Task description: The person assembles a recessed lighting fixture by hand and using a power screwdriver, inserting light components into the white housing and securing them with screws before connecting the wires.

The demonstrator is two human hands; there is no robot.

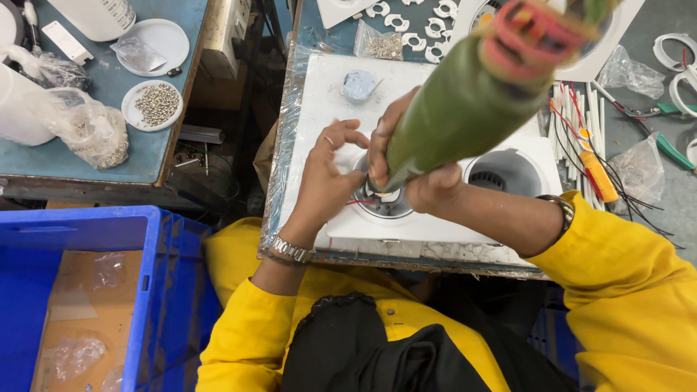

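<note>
Screwdriver (465,109), green and powered, stands tip-down in the right hand (406,174), whose fingers wrap its nose over the left round opening of the white panel (435,218) near the bench's front edge. Left hand (327,181) steadies beside it, fingers curled, pinching something too small to tell. That opening is being fitted; the right opening (506,173) seems untouched. A dish (152,105) holds screws; the blue crate (87,290) holds cardboard and bags.

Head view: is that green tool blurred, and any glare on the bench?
Head view: the green power screwdriver is close to the lens, and soft and oversized towards its red top; both hands, left hand and right hand, stay sharp; light is even, with mild sheen on the plastic film at the bench edge.
</note>
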